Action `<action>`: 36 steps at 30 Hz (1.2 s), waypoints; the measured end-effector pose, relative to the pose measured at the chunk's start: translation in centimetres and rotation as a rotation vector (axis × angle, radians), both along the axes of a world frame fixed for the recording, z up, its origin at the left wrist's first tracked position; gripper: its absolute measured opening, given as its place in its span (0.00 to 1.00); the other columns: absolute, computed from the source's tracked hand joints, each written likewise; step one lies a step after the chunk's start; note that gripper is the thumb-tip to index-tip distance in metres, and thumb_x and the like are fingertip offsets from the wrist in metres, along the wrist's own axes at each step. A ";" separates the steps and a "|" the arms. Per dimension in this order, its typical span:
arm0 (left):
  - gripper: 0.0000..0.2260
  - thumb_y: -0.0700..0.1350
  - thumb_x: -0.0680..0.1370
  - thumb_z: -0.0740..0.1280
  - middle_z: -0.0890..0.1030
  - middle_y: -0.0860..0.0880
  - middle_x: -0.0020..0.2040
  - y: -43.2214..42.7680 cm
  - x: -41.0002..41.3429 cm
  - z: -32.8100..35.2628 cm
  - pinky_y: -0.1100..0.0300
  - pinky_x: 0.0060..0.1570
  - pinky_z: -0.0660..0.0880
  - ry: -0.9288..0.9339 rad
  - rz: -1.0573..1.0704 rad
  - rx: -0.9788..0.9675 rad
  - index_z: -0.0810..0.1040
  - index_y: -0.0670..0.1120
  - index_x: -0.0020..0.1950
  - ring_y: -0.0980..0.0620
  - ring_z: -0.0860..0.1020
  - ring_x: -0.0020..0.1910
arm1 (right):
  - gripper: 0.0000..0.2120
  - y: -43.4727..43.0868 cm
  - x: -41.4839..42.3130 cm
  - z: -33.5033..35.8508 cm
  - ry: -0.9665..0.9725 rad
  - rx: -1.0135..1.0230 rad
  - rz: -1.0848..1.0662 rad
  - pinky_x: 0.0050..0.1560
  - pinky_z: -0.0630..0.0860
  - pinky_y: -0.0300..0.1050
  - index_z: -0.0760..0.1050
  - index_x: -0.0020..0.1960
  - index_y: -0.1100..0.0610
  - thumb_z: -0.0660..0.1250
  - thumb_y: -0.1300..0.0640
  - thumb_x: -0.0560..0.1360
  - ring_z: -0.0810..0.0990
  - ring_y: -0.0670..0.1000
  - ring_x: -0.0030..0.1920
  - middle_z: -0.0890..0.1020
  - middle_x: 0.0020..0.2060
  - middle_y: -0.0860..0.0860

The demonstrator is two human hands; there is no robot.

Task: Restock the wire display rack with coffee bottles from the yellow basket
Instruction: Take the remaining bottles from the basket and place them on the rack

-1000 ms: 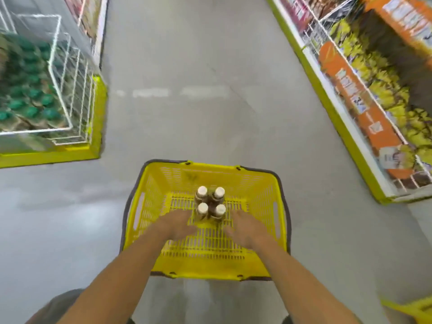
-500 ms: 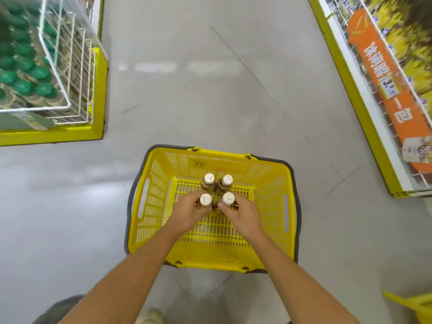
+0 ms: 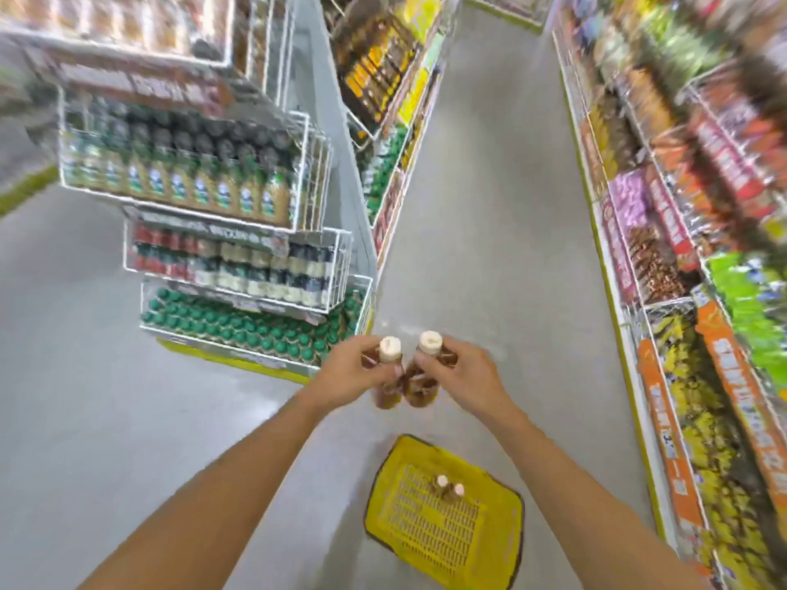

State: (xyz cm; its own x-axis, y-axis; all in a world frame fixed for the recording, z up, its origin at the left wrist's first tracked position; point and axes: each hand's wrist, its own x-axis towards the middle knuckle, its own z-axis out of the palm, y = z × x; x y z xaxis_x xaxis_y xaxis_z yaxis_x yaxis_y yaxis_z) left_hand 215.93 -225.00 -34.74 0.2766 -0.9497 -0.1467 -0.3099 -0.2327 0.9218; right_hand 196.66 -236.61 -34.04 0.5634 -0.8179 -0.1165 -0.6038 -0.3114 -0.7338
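Nearest, on the grey floor (image 3: 106,398), sits the yellow perforated plastic basket (image 3: 502,542), with two brown, cream-capped coffee bottles (image 3: 446,489) standing upright and touching at its far end. Above it, both bare forearms reach forward. The left hand (image 3: 353,372) is wrapped around one brown coffee bottle with a cream cap (image 3: 388,376); the right hand (image 3: 466,376) grips a second such bottle (image 3: 423,372), the two bottles side by side and touching low down (both blurred). Beyond, left of the hands, stands the white wire display rack (image 3: 238,257), its tiers filled with bottles. Stocked shelving (image 3: 702,249) lines the aisle's right side.
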 end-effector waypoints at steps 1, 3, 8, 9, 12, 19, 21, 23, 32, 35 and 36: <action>0.05 0.40 0.73 0.77 0.84 0.49 0.41 0.6 2.1 3.9 0.54 0.46 0.77 0.007 0.026 -0.029 0.84 0.45 0.47 0.56 0.79 0.40 | 0.14 -0.1 2.3 3.9 -0.020 -0.021 0.037 0.55 0.82 0.51 0.85 0.52 0.49 0.74 0.40 0.75 0.87 0.46 0.50 0.89 0.44 0.45; 0.08 0.44 0.73 0.77 0.87 0.48 0.46 1.9 6.4 10.6 0.49 0.51 0.79 -0.019 0.062 -0.085 0.85 0.47 0.51 0.49 0.83 0.44 | 0.16 0.2 7.0 10.5 -0.058 -0.072 0.107 0.54 0.83 0.52 0.84 0.48 0.49 0.72 0.36 0.73 0.87 0.45 0.46 0.89 0.41 0.44; 0.14 0.49 0.76 0.76 0.87 0.48 0.54 5.7 17.7 22.4 0.43 0.57 0.81 -0.131 0.110 -0.195 0.83 0.48 0.60 0.45 0.85 0.54 | 0.17 2.9 19.3 22.4 -0.227 -0.227 0.231 0.41 0.80 0.42 0.84 0.41 0.44 0.68 0.31 0.72 0.83 0.39 0.35 0.85 0.33 0.40; 0.14 0.49 0.76 0.75 0.87 0.50 0.54 6.7 20.2 24.3 0.44 0.58 0.81 -0.171 0.126 -0.210 0.83 0.48 0.61 0.48 0.85 0.54 | 0.19 3.8 22.1 24.3 -0.251 -0.246 0.245 0.39 0.79 0.44 0.84 0.39 0.45 0.68 0.31 0.72 0.81 0.40 0.34 0.85 0.32 0.41; 0.14 0.51 0.76 0.75 0.86 0.52 0.54 9.7 27.1 28.1 0.49 0.56 0.80 -0.275 0.230 -0.237 0.83 0.48 0.60 0.53 0.84 0.52 | 0.23 6.4 29.4 28.4 -0.297 -0.274 0.285 0.37 0.73 0.47 0.83 0.35 0.50 0.67 0.31 0.73 0.78 0.42 0.31 0.83 0.28 0.42; 0.13 0.48 0.79 0.72 0.87 0.49 0.52 10.3 39.6 32.3 0.44 0.59 0.80 -0.350 0.305 -0.266 0.83 0.45 0.61 0.50 0.85 0.52 | 0.23 7.7 43.1 33.0 -0.312 -0.267 0.353 0.34 0.77 0.46 0.81 0.34 0.50 0.69 0.34 0.76 0.81 0.44 0.29 0.84 0.27 0.41; 0.13 0.48 0.79 0.71 0.87 0.48 0.54 8.8 42.5 32.7 0.43 0.58 0.80 -0.382 0.294 -0.278 0.82 0.44 0.62 0.49 0.85 0.53 | 0.21 6.3 46.3 33.7 -0.324 -0.299 0.368 0.31 0.73 0.39 0.80 0.32 0.48 0.70 0.37 0.78 0.78 0.41 0.26 0.82 0.25 0.40; 0.15 0.48 0.80 0.71 0.86 0.47 0.55 6.7 45.1 33.2 0.44 0.57 0.80 -0.389 0.308 -0.286 0.81 0.43 0.63 0.49 0.85 0.52 | 0.21 4.2 49.0 34.4 -0.330 -0.307 0.364 0.33 0.72 0.36 0.85 0.36 0.51 0.70 0.37 0.79 0.81 0.42 0.28 0.85 0.29 0.45; 0.23 0.53 0.80 0.69 0.78 0.51 0.65 -5.4 54.5 36.5 0.65 0.53 0.72 -0.463 0.283 -0.290 0.74 0.44 0.72 0.57 0.75 0.57 | 0.28 -6.5 57.6 37.2 -0.255 -0.434 0.195 0.40 0.75 0.52 0.86 0.45 0.65 0.68 0.39 0.81 0.79 0.55 0.33 0.85 0.35 0.61; 0.26 0.52 0.80 0.70 0.76 0.45 0.72 -8.3 55.9 36.4 0.54 0.66 0.71 -0.400 0.262 -0.254 0.72 0.41 0.74 0.51 0.74 0.67 | 0.26 -9.1 59.0 36.7 -0.170 -0.467 0.124 0.38 0.75 0.50 0.84 0.39 0.61 0.68 0.39 0.80 0.77 0.52 0.32 0.83 0.31 0.57; 0.25 0.51 0.80 0.70 0.77 0.44 0.71 -9.2 56.3 36.2 0.52 0.68 0.72 -0.379 0.246 -0.242 0.73 0.41 0.73 0.48 0.75 0.68 | 0.25 -9.8 59.3 36.5 -0.143 -0.463 0.101 0.38 0.76 0.50 0.83 0.38 0.61 0.69 0.40 0.80 0.77 0.52 0.32 0.83 0.30 0.55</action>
State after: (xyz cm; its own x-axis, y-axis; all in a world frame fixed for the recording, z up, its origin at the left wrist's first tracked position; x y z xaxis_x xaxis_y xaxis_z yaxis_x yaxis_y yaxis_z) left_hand 272.23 -234.25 1.45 0.4871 -0.8445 0.2228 -0.5958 -0.1348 0.7917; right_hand 255.98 -246.40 2.43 0.6262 -0.7062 0.3303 -0.4573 -0.6758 -0.5780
